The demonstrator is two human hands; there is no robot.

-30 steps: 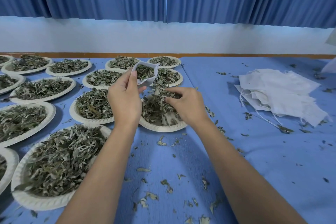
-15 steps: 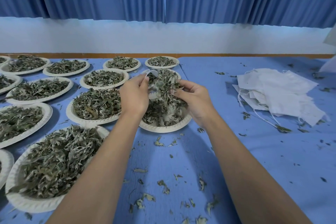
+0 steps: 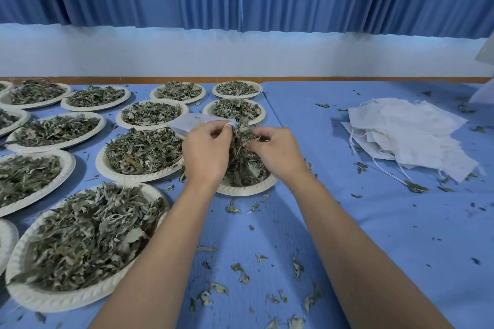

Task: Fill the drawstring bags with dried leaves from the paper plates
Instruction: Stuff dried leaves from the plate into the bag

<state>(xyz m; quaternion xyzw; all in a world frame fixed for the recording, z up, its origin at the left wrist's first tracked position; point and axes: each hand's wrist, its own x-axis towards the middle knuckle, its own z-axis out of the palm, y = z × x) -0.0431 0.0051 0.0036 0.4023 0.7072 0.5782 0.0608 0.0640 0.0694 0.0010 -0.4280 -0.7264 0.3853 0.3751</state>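
Observation:
My left hand (image 3: 205, 151) grips the edge of a small white drawstring bag (image 3: 192, 122), which lies tipped to the left above a paper plate (image 3: 246, 189). My right hand (image 3: 275, 152) pinches a clump of dried leaves (image 3: 242, 136) at the bag's mouth. Both hands hover over that plate, which holds a heap of grey-green dried leaves. Whether any leaves sit inside the bag is hidden.
Several more paper plates of leaves cover the left of the blue table, the nearest one (image 3: 53, 299) at the front left. A stack of empty white drawstring bags (image 3: 409, 133) lies at the right. Leaf crumbs (image 3: 240, 272) are scattered between my arms.
My right hand lifted a clump of leaves off the plate up to the bag. The bag, held open and upright before, has dropped lower and tipped left in my left hand.

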